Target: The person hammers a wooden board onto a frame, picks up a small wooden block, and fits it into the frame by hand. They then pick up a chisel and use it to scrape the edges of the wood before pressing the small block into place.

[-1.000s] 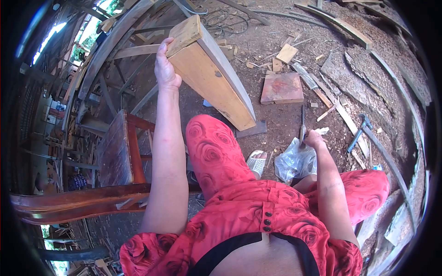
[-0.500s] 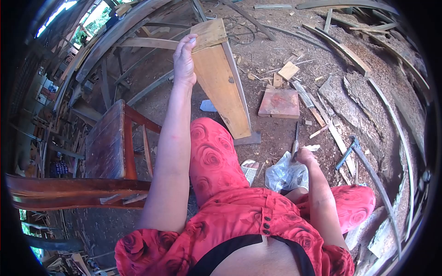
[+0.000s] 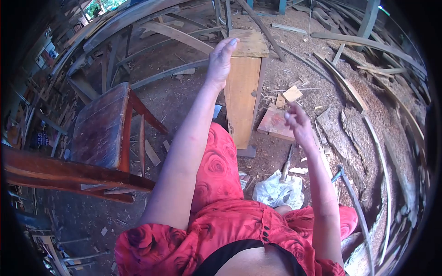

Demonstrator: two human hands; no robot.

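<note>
The fingers of the left hand lie extended against the upper left edge of the wooden block, steadying it rather than wrapping it; the block stands upright on the dirt floor, its lower end resting beside a small dark slab just in front of the person's red-patterned knee; to the right of the block the right hand is raised in the air with its fingers loosely spread, holding nothing; below that hand, right of the block's foot, a chisel-like tool lies on the floor with its end against a crumpled plastic bag; a flat reddish board lies just right of the block, with a small pale offcut beyond it; left of the block stands a dark wooden chair; farther right of the block a hammer lies among curved strips and wood shavings.
</note>
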